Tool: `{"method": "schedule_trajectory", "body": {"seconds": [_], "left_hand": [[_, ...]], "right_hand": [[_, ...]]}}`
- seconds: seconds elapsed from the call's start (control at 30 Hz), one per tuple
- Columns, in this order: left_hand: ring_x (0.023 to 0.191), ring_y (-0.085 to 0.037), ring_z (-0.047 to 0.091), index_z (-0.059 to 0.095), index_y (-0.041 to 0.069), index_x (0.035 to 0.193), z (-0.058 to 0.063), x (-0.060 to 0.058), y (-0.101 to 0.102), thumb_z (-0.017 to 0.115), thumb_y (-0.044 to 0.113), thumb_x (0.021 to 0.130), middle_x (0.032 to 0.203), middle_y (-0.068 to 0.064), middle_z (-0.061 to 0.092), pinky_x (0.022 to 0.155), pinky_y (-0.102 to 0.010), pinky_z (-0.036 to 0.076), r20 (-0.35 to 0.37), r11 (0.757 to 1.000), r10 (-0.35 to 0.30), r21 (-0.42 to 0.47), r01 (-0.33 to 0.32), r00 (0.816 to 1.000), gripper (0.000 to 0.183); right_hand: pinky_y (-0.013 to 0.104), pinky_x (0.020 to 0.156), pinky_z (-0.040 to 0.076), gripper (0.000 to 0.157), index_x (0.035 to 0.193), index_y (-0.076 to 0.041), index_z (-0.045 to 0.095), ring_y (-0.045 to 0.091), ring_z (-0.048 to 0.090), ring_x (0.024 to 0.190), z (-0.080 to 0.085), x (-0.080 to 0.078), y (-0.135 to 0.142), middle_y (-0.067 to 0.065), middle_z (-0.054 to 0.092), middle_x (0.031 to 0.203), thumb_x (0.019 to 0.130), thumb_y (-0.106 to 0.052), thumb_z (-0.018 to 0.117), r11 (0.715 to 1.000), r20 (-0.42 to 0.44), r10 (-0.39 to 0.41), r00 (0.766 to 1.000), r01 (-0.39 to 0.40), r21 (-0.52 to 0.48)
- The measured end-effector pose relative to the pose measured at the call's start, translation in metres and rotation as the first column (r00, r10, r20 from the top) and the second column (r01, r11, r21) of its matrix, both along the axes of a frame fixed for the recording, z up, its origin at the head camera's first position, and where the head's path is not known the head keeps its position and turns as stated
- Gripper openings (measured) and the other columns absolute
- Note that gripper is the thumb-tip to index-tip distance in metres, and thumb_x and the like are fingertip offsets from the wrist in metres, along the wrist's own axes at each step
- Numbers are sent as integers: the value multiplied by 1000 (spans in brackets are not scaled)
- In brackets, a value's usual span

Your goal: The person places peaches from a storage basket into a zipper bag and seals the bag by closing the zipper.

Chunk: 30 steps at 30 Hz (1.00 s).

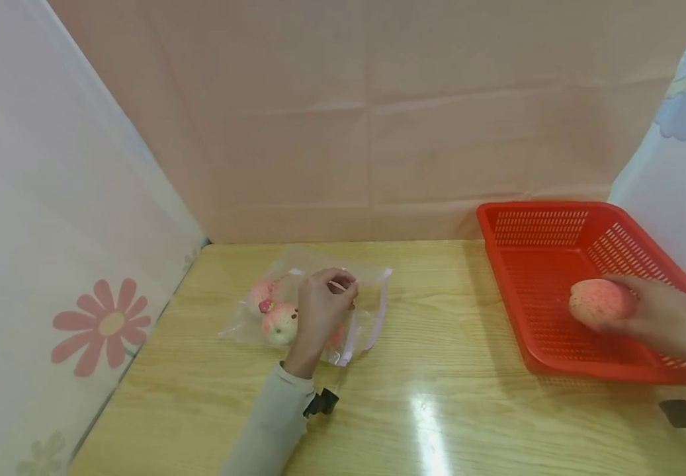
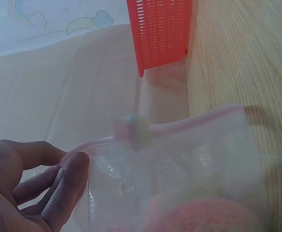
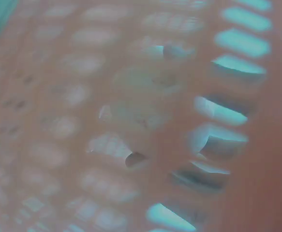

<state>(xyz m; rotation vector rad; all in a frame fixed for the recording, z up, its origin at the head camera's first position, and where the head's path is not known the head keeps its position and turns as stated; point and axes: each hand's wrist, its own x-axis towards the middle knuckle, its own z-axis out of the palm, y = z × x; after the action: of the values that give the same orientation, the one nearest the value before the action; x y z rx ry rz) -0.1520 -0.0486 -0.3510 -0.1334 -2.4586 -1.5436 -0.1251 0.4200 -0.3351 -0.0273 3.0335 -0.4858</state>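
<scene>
My left hand (image 1: pixel 326 301) pinches the top edge of a clear zip bag (image 1: pixel 372 291) between thumb and fingers; the left wrist view shows its fingers (image 2: pixel 75 179) at the pink-edged mouth. Several pink and pale yellow peaches (image 1: pixel 281 324) lie inside the bag, partly hidden by the hand. In the left wrist view, a blurred slider (image 2: pixel 132 131) sits on the bag's zip strip. On the right, my right hand (image 1: pixel 658 314) grips a peach (image 1: pixel 599 303) over the red plastic basket (image 1: pixel 509 311). Only blurred basket slots (image 3: pixel 242 43) fill the right wrist view.
The bag and basket rest on a light wooden table (image 1: pixel 438 317), with bare wood between them. A tan sheet (image 1: pixel 366 132) hangs behind, and patterned white panels (image 1: pixel 81 198) flank both sides. Black straps (image 1: pixel 321 402) show at the wrists.
</scene>
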Motion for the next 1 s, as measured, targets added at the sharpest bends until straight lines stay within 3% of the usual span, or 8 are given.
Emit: {"method": "schedule_trajectory", "body": {"seconds": [0.43,0.63,0.83,1.0], "left_hand": [[52,-9,64,71,6,81,5,1,0,71,9,81,74,-8,69,48,-21,54,-21,1000,-3,17,4,1000,3],[52,-8,64,71,6,83,6,3,0,70,10,82,75,-6,69,49,-21,54,-6,1000,5,-4,-5,1000,4],[52,-10,64,71,6,84,5,3,-1,71,10,81,75,-6,69,49,-22,55,22,1000,12,17,-13,1000,4],[53,-11,65,71,6,84,5,2,-1,70,9,81,75,-7,69,49,-22,55,21,1000,10,18,-10,1000,5]], "right_hand": [[40,55,51,102,136,5,43,38,55,86,33,9,-53,33,55,116,62,-54,83,997,-121,34,992,-42,-58],[27,59,47,95,132,0,49,38,57,94,40,13,-76,25,57,120,60,-50,85,991,-193,88,977,-105,-82],[36,69,53,95,135,-6,48,34,56,100,46,15,-102,18,56,124,62,-55,82,984,-185,114,976,-136,-112],[36,71,54,93,136,-7,48,31,57,101,46,13,-122,15,57,125,65,-57,80,976,-186,158,970,-182,-117]]}}
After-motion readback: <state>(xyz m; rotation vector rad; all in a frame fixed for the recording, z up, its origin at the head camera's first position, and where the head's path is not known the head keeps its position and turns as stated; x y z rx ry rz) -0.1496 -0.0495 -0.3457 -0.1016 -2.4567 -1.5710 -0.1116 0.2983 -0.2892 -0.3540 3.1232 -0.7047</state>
